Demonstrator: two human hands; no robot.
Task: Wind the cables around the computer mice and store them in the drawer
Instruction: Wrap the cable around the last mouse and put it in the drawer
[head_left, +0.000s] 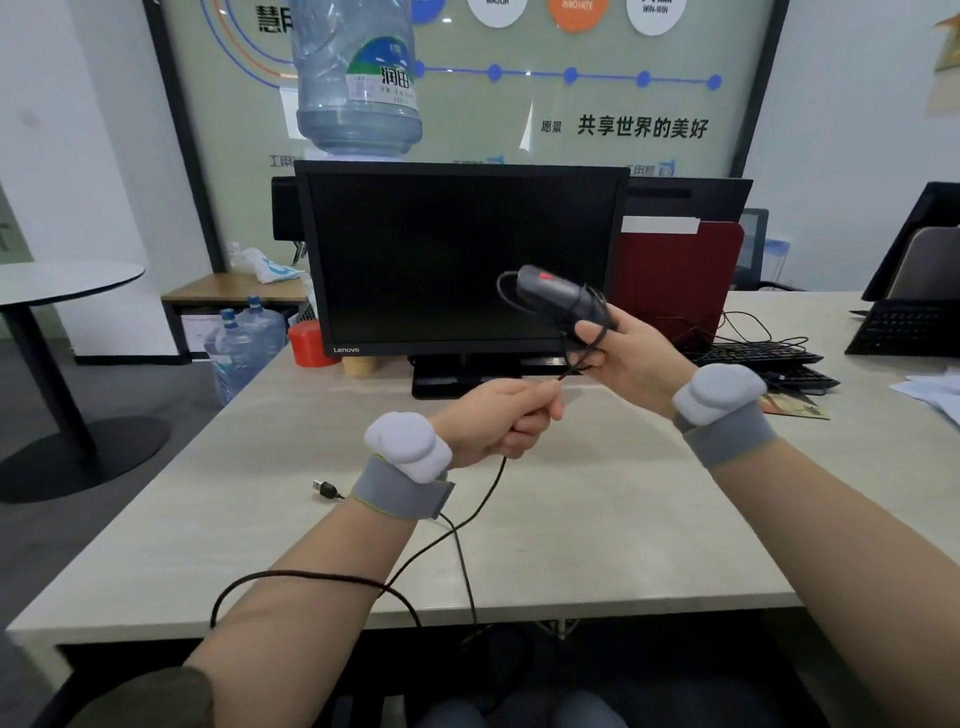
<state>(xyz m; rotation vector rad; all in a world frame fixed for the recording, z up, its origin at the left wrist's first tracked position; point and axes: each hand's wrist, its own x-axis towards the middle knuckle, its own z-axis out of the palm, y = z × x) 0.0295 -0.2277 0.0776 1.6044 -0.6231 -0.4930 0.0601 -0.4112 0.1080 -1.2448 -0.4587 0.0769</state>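
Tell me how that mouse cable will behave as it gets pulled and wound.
Probably floppy: the cable sags off the left hand and loops loosely over the desk edge. It likely bends tightly without springing much, since several turns already sit snug on the mouse in the right hand. The free USB plug may drag and snag.

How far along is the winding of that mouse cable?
A few turns of cable already wrap the mouse, held up by the right hand. The left hand grips the cable, mid-wind. Much of it lies slack on the desk, plug included. No drawer is in view, so storing remains.
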